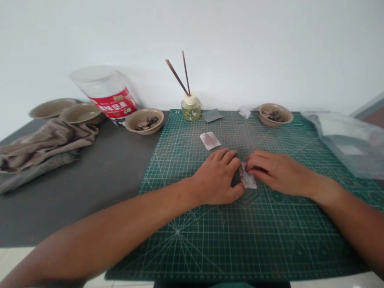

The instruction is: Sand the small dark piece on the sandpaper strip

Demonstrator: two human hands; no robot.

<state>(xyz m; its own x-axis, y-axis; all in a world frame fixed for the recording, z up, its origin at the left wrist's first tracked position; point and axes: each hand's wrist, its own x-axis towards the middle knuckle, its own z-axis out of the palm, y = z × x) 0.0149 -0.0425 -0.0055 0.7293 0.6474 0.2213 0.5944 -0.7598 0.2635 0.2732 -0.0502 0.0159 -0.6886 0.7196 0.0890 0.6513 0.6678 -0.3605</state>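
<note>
A small whitish, stained piece of sandpaper or paper [249, 181] lies on the green cutting mat [207, 236]. My left hand [220, 176] rests on the mat at its left edge, fingers apart, thumb and fingertips touching or close to the piece. From the right, my right hand [277, 172] pinches a small dark thing against the piece; the fingers mostly hide it. A second stained whitish piece [210, 141] lies on the mat beyond my left hand.
Bowls of small chips stand at the back, one left [160, 120] and one right [290, 117]. Between them are a reed diffuser [191, 109] and a grey square [212, 115]. Crumpled cloth [45, 140] and a leaning jar [112, 100] are left, a plastic bag [345, 140] right.
</note>
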